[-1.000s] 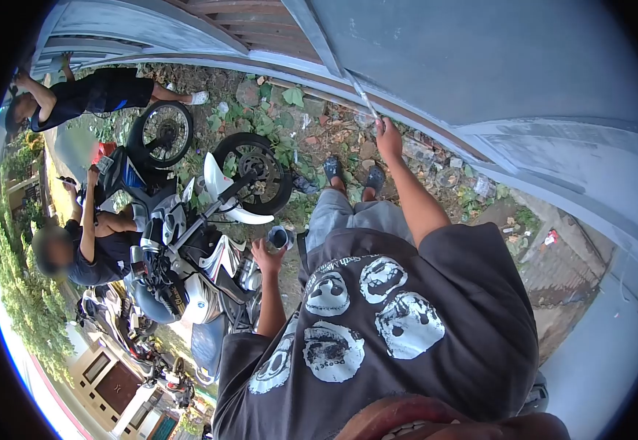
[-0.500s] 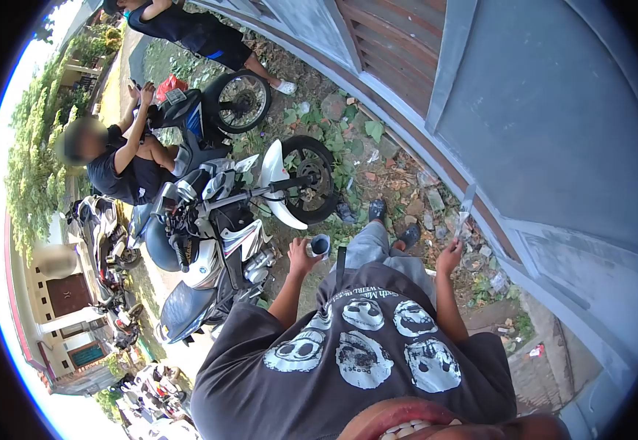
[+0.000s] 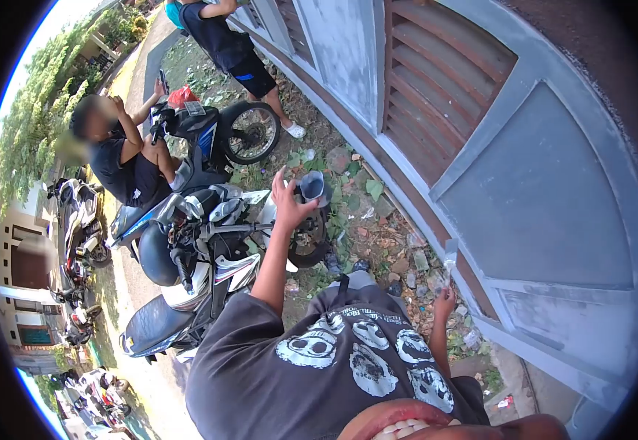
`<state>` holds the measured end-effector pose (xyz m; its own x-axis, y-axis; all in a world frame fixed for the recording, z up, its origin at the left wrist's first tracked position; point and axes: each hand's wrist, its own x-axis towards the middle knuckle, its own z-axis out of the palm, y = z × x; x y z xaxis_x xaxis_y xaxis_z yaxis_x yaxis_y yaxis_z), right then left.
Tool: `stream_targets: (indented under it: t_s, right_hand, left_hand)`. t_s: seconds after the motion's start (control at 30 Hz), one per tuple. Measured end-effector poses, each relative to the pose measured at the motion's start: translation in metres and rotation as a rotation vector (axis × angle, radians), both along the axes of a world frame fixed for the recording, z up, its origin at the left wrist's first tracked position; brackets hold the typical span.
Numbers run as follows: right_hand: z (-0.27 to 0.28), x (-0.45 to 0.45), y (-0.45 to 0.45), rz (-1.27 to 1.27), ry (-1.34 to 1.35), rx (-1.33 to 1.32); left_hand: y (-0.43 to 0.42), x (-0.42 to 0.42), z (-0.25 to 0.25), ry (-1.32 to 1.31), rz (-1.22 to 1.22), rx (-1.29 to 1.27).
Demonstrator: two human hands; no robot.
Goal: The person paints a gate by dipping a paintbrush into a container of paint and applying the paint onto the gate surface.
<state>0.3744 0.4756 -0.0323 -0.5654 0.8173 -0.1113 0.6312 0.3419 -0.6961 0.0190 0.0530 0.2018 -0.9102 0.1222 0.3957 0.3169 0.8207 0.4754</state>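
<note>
Outdoors with us in a weedy yard, a grey-painted wall with slatted louvres alongside, rubble and leafy weeds around our feet, parked motorcycles beside us, trees and a house beyond.

The standing person's head is cropped, the seated person's blurred. The left hand and cup partly hide a wheel; the right hand covers the tool's grip.

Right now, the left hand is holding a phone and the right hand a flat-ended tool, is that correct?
Not quite: the head view shows the left hand holding an open cup, not a phone. The right hand does hold a flat-ended tool.
</note>
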Motion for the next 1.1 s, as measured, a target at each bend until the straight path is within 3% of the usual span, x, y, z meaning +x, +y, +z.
stream_targets:
  t_s: [0.13,0.2,0.23,0.3,0.4,0.47,0.57,0.77,0.87,0.9,0.93,1.0,1.1]
  right_hand:
    - [0.005,-0.02,-0.006,-0.024,0.026,-0.092]
    - [0.036,-0.032,-0.018,-0.023,-0.019,-0.038]
    - [0.036,-0.034,-0.016,-0.013,-0.018,-0.058]
    - [0.025,-0.035,-0.027,-0.029,-0.013,-0.086]
    - [0.026,-0.045,-0.036,-0.081,0.075,0.097]
    - [0.041,-0.039,-0.05,-0.056,0.062,-0.072]
    - [0.035,-0.03,-0.059,-0.065,0.031,-0.053]
    - [0.066,-0.03,-0.063,-0.026,-0.01,-0.063]
    - [0.064,-0.031,-0.064,-0.037,0.025,-0.083]
    - [0.02,-0.023,-0.056,-0.05,0.044,-0.113]
    - [0.019,-0.015,-0.055,0.005,0.034,-0.117]
    - [0.023,-0.025,-0.053,0.047,0.104,0.033]
    - [0.019,-0.026,-0.047,0.124,0.007,-0.164]
  left_hand:
    - [-0.04,-0.141,0.132,0.353,0.022,0.032]
    - [-0.067,-0.219,0.191,0.523,0.018,-0.019]
    - [-0.075,-0.243,0.223,0.541,-0.005,-0.039]
    - [-0.094,-0.296,0.265,0.549,0.193,-0.183]
    - [-0.121,-0.362,0.309,0.446,0.282,-0.244]
    - [-0.126,-0.383,0.32,0.511,0.321,-0.224]
    - [-0.142,-0.423,0.317,0.544,0.32,-0.232]
    - [-0.124,-0.409,0.3,0.383,0.256,-0.22]
    - [-0.111,-0.405,0.285,0.376,0.227,-0.254]
    - [-0.114,-0.409,0.281,0.37,0.24,-0.274]
    - [-0.109,-0.403,0.28,0.365,0.241,-0.279]
    - [-0.093,-0.375,0.283,0.37,0.271,-0.265]
    - [-0.103,-0.383,0.279,0.469,0.233,-0.268]
